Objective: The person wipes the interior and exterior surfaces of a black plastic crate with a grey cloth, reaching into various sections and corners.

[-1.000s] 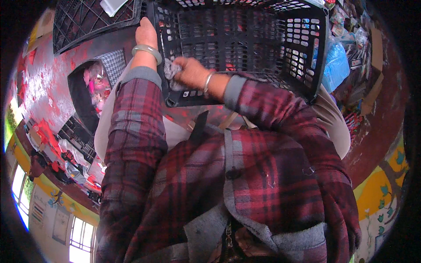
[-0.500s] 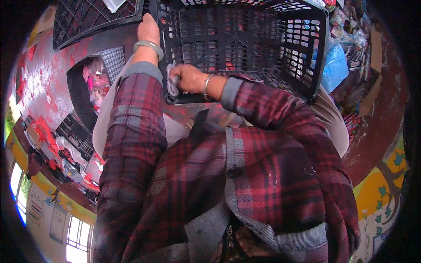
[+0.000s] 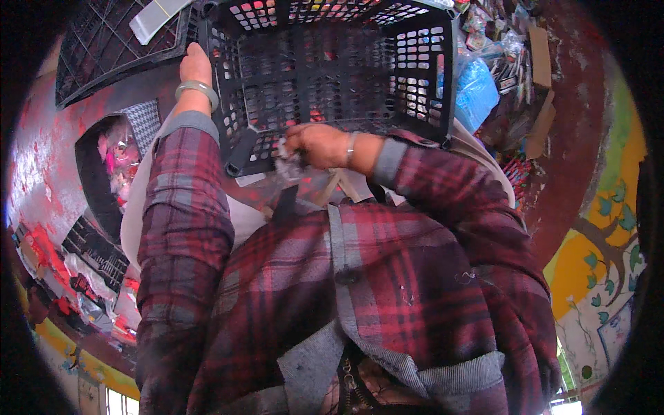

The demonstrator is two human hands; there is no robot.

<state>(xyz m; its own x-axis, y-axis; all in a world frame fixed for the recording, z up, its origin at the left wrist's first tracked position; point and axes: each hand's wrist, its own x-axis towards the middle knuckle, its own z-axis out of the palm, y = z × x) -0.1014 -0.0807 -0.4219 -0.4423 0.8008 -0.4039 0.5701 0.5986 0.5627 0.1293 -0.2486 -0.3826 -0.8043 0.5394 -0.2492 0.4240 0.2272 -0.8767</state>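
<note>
A black plastic crate [image 3: 318, 72] with slotted walls is tipped in front of me, its inside turned toward me. My left hand [image 3: 196, 69], with a pale bangle at the wrist, grips the crate's left edge; most of its fingers are hidden. At the near rim, left of the middle, my right hand [image 3: 321, 145] is closed on a crumpled greyish cloth [image 3: 288, 167]. The cloth hangs against that rim and is slightly blurred.
Another black crate [image 3: 97, 62] lies at the upper left with a pale strip [image 3: 155, 21] on it. Below it stands a dark container [image 3: 97, 166] of pink items. Packaged goods, a blue plastic bag [image 3: 477, 93] and cardboard [image 3: 539, 83] lie to the right.
The view has shifted, so the crate appears farther left. My right hand has drawn the cloth from the crate's near left corner rightward along the near rim. My left hand keeps its grip.
</note>
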